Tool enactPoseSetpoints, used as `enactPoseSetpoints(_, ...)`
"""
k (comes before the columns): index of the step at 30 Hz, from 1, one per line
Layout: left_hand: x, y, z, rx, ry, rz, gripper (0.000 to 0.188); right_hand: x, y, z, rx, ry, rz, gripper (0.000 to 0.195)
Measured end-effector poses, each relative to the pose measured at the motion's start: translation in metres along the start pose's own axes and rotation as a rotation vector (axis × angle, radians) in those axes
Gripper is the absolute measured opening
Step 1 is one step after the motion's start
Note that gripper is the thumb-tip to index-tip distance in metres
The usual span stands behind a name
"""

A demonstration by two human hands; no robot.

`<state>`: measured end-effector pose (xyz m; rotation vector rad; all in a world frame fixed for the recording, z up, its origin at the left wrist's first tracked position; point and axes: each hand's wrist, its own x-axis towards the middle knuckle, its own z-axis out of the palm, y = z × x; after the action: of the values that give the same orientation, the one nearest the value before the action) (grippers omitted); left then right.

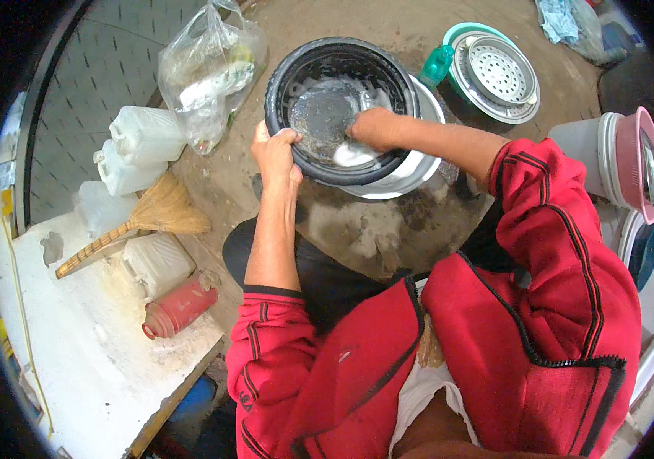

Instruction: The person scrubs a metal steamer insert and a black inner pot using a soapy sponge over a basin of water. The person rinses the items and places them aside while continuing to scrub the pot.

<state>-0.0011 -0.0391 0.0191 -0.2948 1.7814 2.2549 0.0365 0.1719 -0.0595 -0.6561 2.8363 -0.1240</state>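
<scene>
A black basin (327, 172) with a ribbed rim is tilted over a white basin (427, 166), which shows below and to its right. My left hand (278, 150) grips the black basin's near-left rim, thumb over the edge. Inside, my right hand (376, 129) is curled against the right side of the bottom. White soapy material (355, 154) shows around its fingers; foam hides whether this is a cloth or only suds. Wet streaks and suds cover the basin's inner wall.
Beyond the basins stand a green bottle (437, 64) and a perforated metal steamer tray (502, 70). A knotted plastic bag (212, 86), plastic jugs (149, 135), a straw broom (163, 206) and a red flask (180, 307) lie left. Stacked buckets with a pink basin (634, 160) are right.
</scene>
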Motion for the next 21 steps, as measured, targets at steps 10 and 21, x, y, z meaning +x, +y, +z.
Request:
enactPoseSetpoints(10, -0.004, 0.002, 0.002, -0.02, -0.023, 0.01, 0.031, 0.021, 0.02, -0.042, 0.401, 0.533, 0.667, 0.024)
enactPoseSetpoints(21, -0.005, -0.006, 0.009, -0.064, -0.132, -0.004, 0.045, 0.06, -0.073, -0.038, 0.835, 0.702, 0.459, 0.038)
